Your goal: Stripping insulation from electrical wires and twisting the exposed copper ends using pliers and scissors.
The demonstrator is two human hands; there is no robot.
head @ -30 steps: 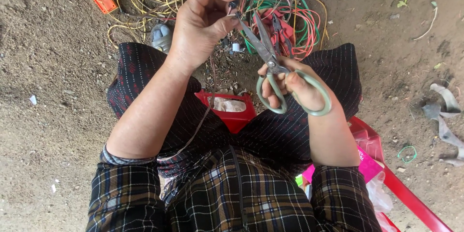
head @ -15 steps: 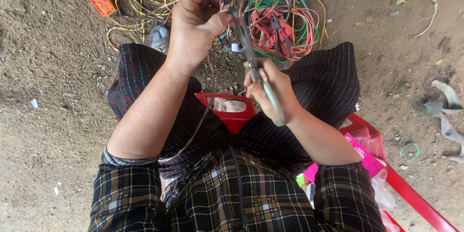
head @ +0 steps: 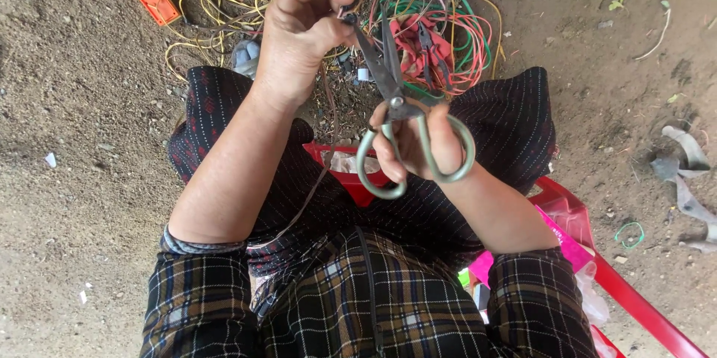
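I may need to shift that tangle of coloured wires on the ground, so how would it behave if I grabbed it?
The coloured wire tangle would probably come up as one floppy clump, since its loops interlace. It looks light for its bulk, being thin strands with gaps. It may snag the yellow wires lying beside it and drag some along.

My scissors (head: 407, 123) have grey-green handles; far wires (head: 448, 22) run red, green, yellow; my sleeves (head: 198, 306) are dark plaid.

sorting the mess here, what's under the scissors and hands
Under the scissors: tangled wires on dirt, and a red container on the lap. The right hand and left hand cover the rest, including the container's contents.
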